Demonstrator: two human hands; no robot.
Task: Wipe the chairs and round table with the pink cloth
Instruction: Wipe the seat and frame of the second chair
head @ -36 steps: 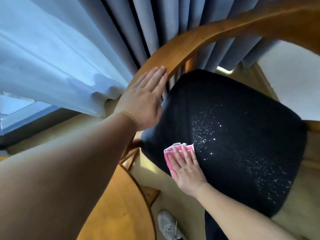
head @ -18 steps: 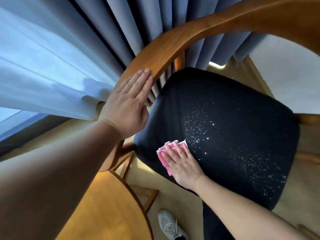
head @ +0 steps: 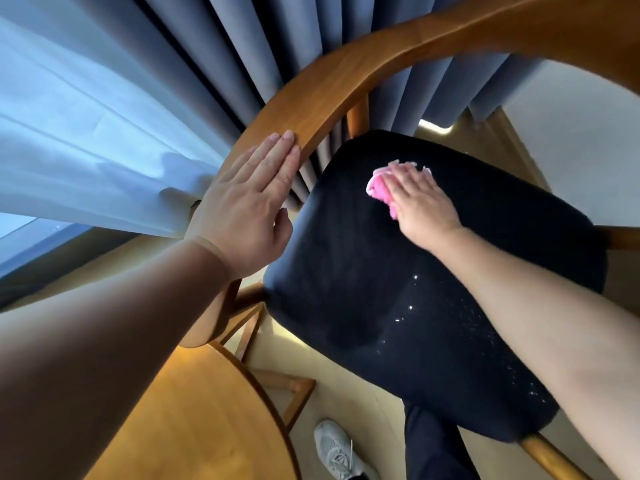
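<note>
Head view: my right hand (head: 420, 202) lay flat, pressing the pink cloth (head: 379, 187) onto the black seat (head: 346, 271) near its back; left hand (head: 249, 209) spread on the wooden rail (head: 346, 74). Cloth looked soft and bunchy, so I'd palm its middle.

The chair's curved back rail (head: 346, 81) is honey-toned wood, smooth, with a low satin sheen and faint grain. The seat pad (head: 346, 271) is covered in dark, matt cloth, and fine pale specks lie on its near part. The pink cloth (head: 379, 188) is a soft, fuzzy textile with a fluffy edge. The round table (head: 194, 410) has a smooth wooden top of similar tone and satin finish. The sheer curtain (head: 86, 133) is thin, translucent white fabric. The heavy curtain (head: 214, 46) is dense, matt, blue-grey cloth. The shoe (head: 334, 448) has a grey mesh upper. The floor (head: 346, 393) is pale and smooth.
</note>
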